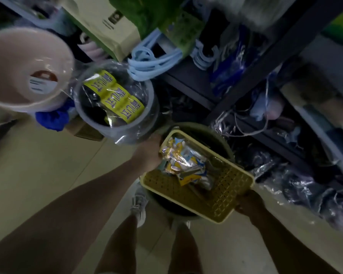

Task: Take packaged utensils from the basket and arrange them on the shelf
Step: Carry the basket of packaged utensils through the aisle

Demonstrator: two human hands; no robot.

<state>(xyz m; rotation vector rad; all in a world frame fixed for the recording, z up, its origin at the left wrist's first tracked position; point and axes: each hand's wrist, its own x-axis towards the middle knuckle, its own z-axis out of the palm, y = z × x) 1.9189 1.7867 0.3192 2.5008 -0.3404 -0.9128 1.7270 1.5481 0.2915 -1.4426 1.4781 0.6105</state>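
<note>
A yellow perforated plastic basket [224, 194] is held level over a dark round bin [210, 139]. Several packaged utensils [184, 161] in clear, shiny wrappers lie in its left half. My left hand [149, 153] grips the basket's left edge. My right hand [248, 202] grips its near right corner. The dark metal shelf [265, 56] rises on the right, its levels crowded with plastic-wrapped goods.
A grey bucket [115, 103] wrapped in plastic, with yellow labels inside, stands left of the basket. A large pink basin [24, 64] is further left. Blue hangers [151, 60] and a cardboard box [107, 22] sit above. My legs and shoes are below on the tiled floor.
</note>
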